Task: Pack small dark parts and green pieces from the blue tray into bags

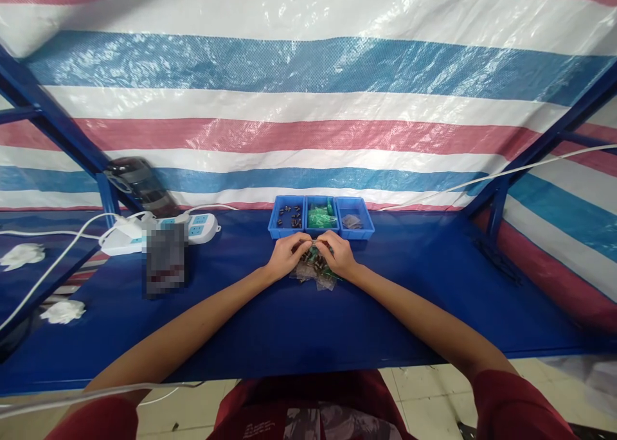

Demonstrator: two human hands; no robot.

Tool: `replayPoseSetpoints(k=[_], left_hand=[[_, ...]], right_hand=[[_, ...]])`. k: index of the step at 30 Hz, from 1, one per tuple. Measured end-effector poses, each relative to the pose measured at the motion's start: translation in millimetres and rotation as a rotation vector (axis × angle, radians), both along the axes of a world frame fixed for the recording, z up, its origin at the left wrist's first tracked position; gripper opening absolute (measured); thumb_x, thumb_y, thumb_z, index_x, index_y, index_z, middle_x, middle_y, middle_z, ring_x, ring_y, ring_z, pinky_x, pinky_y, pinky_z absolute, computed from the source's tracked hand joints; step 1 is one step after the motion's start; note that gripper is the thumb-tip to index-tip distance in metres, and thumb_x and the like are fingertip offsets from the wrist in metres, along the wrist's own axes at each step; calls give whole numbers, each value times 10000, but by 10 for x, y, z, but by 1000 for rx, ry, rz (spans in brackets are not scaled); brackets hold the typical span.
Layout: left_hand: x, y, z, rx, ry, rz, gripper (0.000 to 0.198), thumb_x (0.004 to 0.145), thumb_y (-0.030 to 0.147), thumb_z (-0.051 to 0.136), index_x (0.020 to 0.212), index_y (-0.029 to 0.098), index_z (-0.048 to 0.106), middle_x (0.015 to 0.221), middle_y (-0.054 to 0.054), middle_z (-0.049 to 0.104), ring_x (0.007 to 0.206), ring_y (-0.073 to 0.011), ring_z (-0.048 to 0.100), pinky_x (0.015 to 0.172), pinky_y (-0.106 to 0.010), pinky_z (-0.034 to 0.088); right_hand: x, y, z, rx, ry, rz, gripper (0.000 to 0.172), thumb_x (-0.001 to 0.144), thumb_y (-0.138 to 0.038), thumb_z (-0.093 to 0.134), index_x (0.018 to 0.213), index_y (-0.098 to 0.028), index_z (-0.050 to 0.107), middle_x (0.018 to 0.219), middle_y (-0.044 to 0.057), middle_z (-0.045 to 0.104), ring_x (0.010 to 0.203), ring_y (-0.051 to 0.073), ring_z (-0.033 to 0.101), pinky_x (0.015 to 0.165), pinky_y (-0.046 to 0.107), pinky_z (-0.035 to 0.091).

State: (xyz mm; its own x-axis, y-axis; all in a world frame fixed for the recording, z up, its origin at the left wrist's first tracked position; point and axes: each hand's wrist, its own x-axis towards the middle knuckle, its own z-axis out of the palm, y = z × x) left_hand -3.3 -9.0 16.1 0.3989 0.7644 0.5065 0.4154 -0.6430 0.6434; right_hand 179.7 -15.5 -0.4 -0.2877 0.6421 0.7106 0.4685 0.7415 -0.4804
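Observation:
My left hand (287, 256) and my right hand (339, 255) are close together over the blue table, just in front of the bins. Both are closed, thumbs and fingers pinched toward each other around something too small to make out. Beneath them lies a pile of small clear plastic bags (318, 277), with bits of green and dark brassy parts among them. Three blue bins stand side by side behind: the left bin (272, 223) holds small dark parts (295, 220), the middle bin (322, 231) green plastic pieces (322, 218), the right bin (369, 229) small clear pieces (352, 221).
A white power strip (207, 229) with plugged cables lies on the left, beside a blurred-out dark object (164, 260). Behind them is a dark jar-like container (142, 184). Crumpled white tissue (63, 311) lies at the left. Blue frame posts (544, 141) and a striped plastic sheet (308, 135) enclose the table.

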Motion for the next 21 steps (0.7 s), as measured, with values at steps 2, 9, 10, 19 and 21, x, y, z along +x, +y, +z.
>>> replayPoseSetpoints(k=[2, 9, 10, 19, 21], left_hand=[[5, -1, 2, -1, 3, 7, 292, 910, 399, 462, 900, 154, 620, 794, -20, 649, 655, -114, 590, 648, -206, 456], [8, 4, -13, 30, 4, 9, 284, 916, 379, 458, 895, 152, 628, 752, -14, 632, 639, -110, 572, 624, -201, 433], [7, 4, -14, 39, 6, 11, 286, 917, 378, 456, 893, 151, 629, 749, -15, 632, 639, -110, 572, 624, -202, 431], [-5, 3, 3, 79, -1, -8, 340, 928, 397, 426, 843, 148, 642, 730, -35, 646, 639, -124, 577, 627, -221, 434], [-7, 2, 5, 72, 1, -16, 351, 928, 406, 419, 840, 150, 643, 726, -37, 650, 642, -128, 585, 626, -223, 439]], right_hand=[[4, -5, 4, 1, -3, 0, 228, 953, -324, 387, 889, -186, 557, 766, 51, 561, 674, 154, 529, 636, 269, 423], [13, 0, -17, 23, -5, 20, 213, 953, -306, 393, 912, -184, 562, 783, 60, 576, 702, 164, 538, 646, 276, 425], [11, 1, -19, 25, -5, 23, 214, 953, -305, 391, 911, -183, 563, 786, 61, 577, 707, 164, 539, 648, 277, 427], [-1, 3, -21, 28, -3, 53, 216, 954, -290, 386, 922, -184, 571, 791, 67, 588, 714, 168, 551, 648, 282, 439], [-1, 3, -21, 22, -1, 59, 218, 954, -287, 386, 919, -187, 576, 795, 69, 592, 720, 171, 555, 654, 285, 443]])
